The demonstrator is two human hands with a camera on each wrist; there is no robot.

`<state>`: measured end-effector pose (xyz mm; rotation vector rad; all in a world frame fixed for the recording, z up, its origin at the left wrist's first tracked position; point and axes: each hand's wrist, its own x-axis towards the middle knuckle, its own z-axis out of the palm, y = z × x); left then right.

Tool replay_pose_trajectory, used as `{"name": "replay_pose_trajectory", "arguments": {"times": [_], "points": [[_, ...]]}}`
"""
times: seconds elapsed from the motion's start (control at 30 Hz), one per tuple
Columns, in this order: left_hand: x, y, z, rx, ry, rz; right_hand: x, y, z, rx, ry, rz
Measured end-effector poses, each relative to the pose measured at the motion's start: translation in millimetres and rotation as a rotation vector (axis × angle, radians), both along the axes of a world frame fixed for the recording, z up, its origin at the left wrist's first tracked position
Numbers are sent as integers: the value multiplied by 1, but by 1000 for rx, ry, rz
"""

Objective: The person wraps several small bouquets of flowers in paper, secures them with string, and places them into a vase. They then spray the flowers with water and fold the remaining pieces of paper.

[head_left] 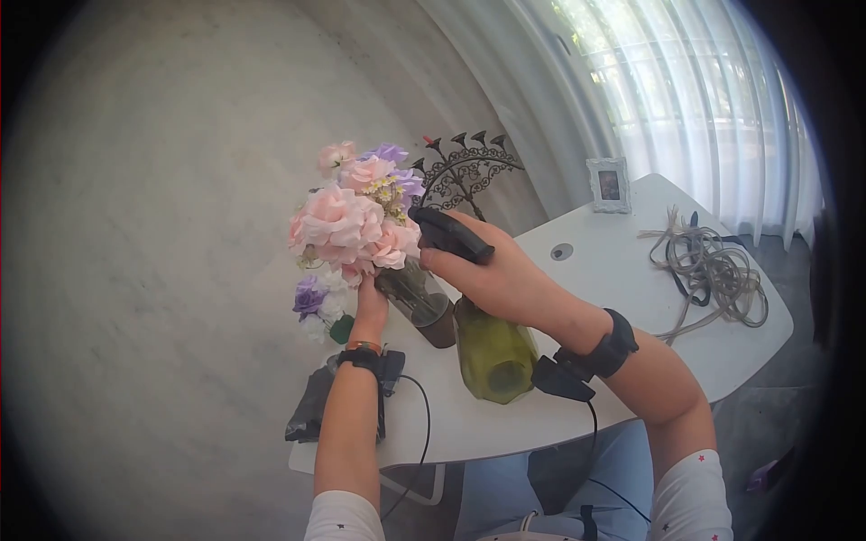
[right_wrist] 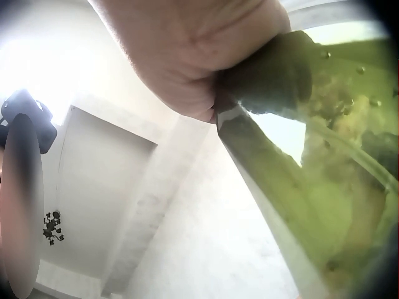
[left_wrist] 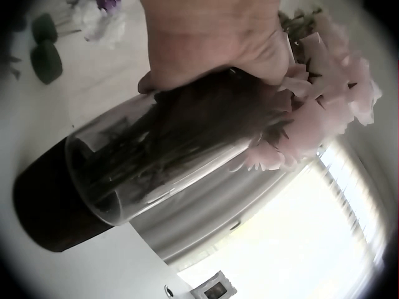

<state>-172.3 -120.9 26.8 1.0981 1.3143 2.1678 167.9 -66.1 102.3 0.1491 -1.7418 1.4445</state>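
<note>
In the head view my left hand [head_left: 370,311] grips a clear glass vase [head_left: 410,293] with a dark base, tilted over the table. Pink roses [head_left: 338,225], purple blooms and small yellow flowers fill its top. The left wrist view shows that hand [left_wrist: 212,40] wrapped round the upper part of the vase [left_wrist: 137,159], stems visible through the glass. My right hand [head_left: 505,275] holds a green spray bottle [head_left: 492,356] by its neck, below the black trigger head [head_left: 451,236], which points at the roses. Green liquid and a tube show inside the bottle [right_wrist: 268,180] in the right wrist view.
On the white table [head_left: 586,270] stand a dark metal candelabra [head_left: 469,171] and a white picture frame [head_left: 611,185]. A tangle of cords [head_left: 713,275] lies at the right. Purple and white flowers [head_left: 311,298] and a black bag [head_left: 311,406] are at the left.
</note>
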Motion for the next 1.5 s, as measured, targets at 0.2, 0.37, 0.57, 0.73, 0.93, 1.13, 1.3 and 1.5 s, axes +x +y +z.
{"name": "replay_pose_trajectory", "arguments": {"times": [0.2, 0.37, 0.57, 0.73, 0.93, 1.13, 1.3, 1.5], "points": [[-15, 4, -7, 118, -15, -46, 3, 15, 1, -48, -72, -6], [-15, 9, -9, 133, -20, 15, 14, 33, 23, -17, -268, 23], [-15, 8, -9, 146, -56, -35, 3, 8, 74, -74, -338, 49], [-28, 12, -16, 145, -23, -57, -28, -15, 100, -58, -273, -78], [-24, 16, -15, 172, -38, -23, -52, 6, 112, -11, -288, -147], [-23, 17, -14, 167, -14, -14, -48, 38, 104, 77, -329, -345], [-18, 14, -12, 137, -38, -53, -27, 50, 92, 147, -409, -405], [-25, 15, -14, 148, -36, -66, -15, 70, 72, 202, -394, -309]]}}
